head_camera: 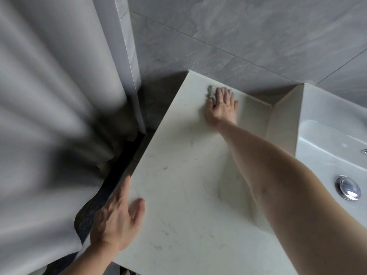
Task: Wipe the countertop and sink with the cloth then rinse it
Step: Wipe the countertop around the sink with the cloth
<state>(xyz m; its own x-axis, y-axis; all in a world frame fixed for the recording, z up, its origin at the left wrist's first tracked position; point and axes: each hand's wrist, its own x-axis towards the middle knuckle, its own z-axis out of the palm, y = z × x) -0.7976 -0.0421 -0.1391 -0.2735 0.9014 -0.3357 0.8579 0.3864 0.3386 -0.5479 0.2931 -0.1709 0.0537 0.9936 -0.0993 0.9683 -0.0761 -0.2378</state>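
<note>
A pale marble-look countertop (188, 195) runs from the near edge to the grey tiled wall. My right hand (221, 107) lies flat on a small grey cloth (211, 92) near the far left corner of the countertop, pressing it down; only the cloth's far edge shows past my fingers. My left hand (117, 217) rests on the countertop's left edge, fingers apart, holding nothing. The white sink (327, 139) sits at the right, with its chrome drain plug (348, 187) visible.
A grey shower curtain (49, 116) hangs close on the left, blurred. Grey wall tiles (258, 32) back the counter. A raised ledge (286, 118) separates the countertop from the sink. A dark gap (119, 167) runs along the counter's left side.
</note>
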